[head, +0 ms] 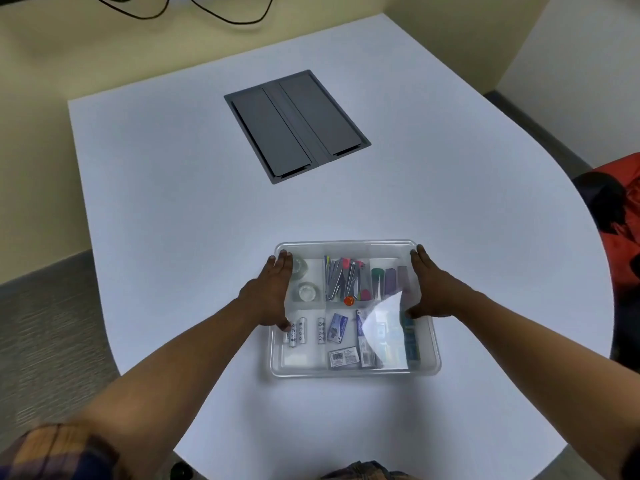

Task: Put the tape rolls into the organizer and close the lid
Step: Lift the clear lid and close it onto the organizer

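Lid (346, 249) edges pressed by left hand (273, 292), right hand (427, 289), fingers (282, 263) straight; wide table (173, 202) around.

tape rolls (308, 292): two, clear, far-left compartment | organizer (353, 373): clear | lid (382, 327): on top

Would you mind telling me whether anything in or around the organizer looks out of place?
Nothing stands out: the lid sits squarely on the organizer, both tape rolls lie inside, and the white patch is only glare.
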A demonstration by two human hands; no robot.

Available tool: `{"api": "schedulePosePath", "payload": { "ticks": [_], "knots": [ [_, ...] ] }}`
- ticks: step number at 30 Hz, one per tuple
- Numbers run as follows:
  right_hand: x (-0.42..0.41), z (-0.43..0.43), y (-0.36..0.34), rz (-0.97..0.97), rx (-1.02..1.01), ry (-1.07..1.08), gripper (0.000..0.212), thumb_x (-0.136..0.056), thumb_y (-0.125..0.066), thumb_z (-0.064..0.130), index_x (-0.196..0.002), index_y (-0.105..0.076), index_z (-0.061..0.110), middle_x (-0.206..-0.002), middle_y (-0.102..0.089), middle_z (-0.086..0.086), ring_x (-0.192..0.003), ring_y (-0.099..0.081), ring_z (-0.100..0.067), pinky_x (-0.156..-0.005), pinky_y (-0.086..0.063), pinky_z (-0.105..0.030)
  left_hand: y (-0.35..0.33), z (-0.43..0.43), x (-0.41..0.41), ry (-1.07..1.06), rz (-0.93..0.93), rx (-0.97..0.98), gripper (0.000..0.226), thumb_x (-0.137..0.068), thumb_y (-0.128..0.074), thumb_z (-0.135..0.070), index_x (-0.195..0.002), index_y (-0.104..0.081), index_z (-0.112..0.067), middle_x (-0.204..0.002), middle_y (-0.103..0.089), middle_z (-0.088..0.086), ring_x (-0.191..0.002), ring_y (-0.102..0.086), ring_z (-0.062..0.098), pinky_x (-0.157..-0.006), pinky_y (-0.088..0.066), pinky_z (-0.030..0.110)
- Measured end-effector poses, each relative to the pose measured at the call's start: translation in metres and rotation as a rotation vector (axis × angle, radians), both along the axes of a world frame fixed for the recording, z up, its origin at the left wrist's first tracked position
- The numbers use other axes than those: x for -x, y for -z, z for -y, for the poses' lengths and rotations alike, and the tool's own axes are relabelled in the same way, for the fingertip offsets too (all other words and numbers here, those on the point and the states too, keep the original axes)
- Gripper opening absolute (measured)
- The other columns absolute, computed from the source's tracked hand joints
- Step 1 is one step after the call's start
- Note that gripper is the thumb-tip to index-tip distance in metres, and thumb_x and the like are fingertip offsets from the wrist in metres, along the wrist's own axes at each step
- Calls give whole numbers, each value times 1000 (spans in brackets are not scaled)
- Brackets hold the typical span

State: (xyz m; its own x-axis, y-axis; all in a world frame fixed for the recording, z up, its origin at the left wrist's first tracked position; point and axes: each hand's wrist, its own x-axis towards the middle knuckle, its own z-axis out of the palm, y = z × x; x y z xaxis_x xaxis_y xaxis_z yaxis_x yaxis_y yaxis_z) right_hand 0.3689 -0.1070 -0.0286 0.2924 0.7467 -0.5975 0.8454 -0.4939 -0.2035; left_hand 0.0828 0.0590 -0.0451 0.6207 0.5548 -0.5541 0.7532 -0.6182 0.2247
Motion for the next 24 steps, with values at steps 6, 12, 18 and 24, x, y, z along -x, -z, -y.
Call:
{"api": "schedulePosePath", "payload": {
  "ticks": [6, 12, 18, 24],
  "knots": [
    [-4, -3, 8, 9, 8, -12, 146, -60, -89, 43, -149, 23, 15, -158, 32, 0, -130, -49, -30, -99, -49, -44, 2, -6, -4, -84, -13, 110, 157, -49, -94, -35, -142, 31, -14, -147, 45, 2, -148, -1, 21, -107, -38, 50],
    [-5, -14, 4, 109, 92, -75, 148, -58, -88, 52, -149, 21, 10, -158, 29, -1, -133, -47, -29, -99, -49, -44, 4, -19, -2, -21, -73, 13, 164, -38, -90, -56, -143, 29, -18, -152, 38, 0, -141, -29, 31, -105, -40, 43],
    [0, -12, 2, 117, 114, -86, 152, -57, -88, 52, -147, 28, 11, -155, 36, -1, -133, -46, -30, -100, -48, -47, -2, -16, -8, 7, -115, -102, 164, -35, -89, -60, -147, 21, -10, -157, 27, 7, -144, -22, 31, -109, -32, 44],
    [3, -4, -3, 95, 12, -96, 149, -56, -88, 52, -150, 20, 11, -159, 28, -5, -149, -15, -29, -112, -36, -49, -15, -7, -6, -7, -54, -152, 159, -39, -90, -55, -148, 18, -14, -159, 19, 10, -148, 5, 25, -117, -21, 46]
  ]
}}
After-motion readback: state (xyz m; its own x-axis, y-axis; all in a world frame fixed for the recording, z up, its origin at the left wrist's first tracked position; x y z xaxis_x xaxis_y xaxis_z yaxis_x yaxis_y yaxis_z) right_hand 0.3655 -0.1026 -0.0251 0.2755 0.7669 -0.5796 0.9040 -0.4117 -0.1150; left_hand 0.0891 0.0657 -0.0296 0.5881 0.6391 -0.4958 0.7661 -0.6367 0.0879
